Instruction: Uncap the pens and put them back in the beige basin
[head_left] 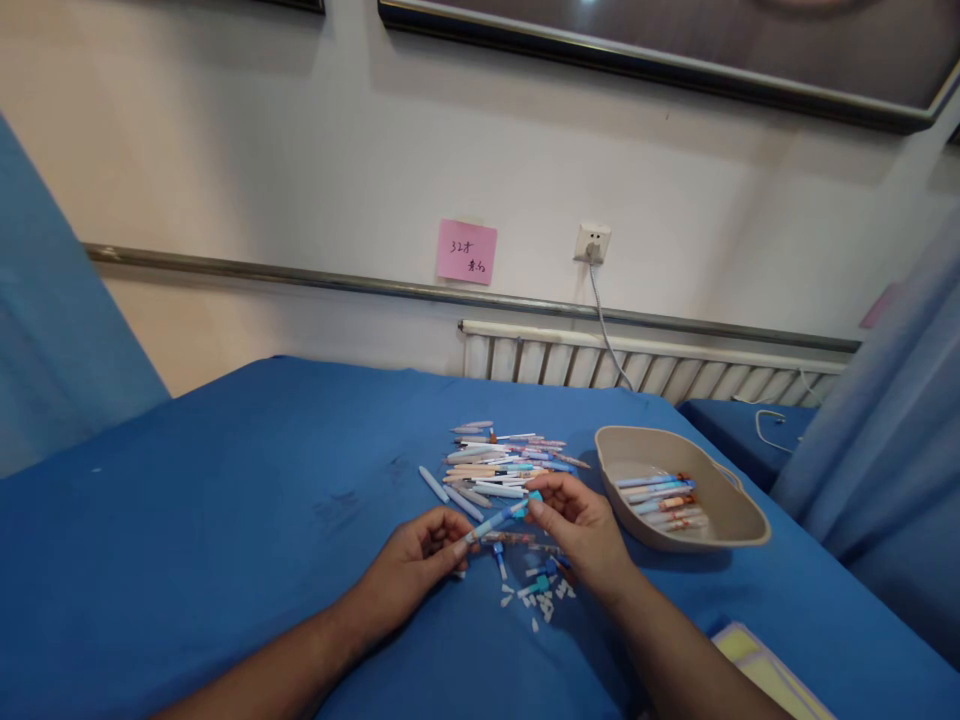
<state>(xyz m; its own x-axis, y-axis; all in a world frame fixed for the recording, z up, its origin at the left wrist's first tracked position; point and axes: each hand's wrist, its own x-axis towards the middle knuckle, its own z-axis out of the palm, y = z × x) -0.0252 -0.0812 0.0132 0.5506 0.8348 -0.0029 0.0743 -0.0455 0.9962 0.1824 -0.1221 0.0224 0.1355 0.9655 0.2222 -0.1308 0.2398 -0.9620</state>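
Note:
A light blue pen (495, 521) is held slanting between my two hands above the blue cloth. My left hand (424, 550) pinches its lower left end. At the upper right end, my right hand (577, 525) has its fingers closed on a small teal piece (534, 497) that meets the pen. Just beyond lies a heap of pen parts (495, 462), white, peach, grey and blue. Beneath and nearer me are small white tips (546, 606), a teal-topped part (536, 586) and a dark blue-topped part (499, 560).
To the right stands a beige basket (727, 500) with several pens (656, 500) inside. Yellow sheets or packets (765, 670) lie at the lower right edge. Behind the blue-covered table (225, 500) are a white radiator (555, 360), a wall rail and a socket (592, 243) with a plugged-in cable.

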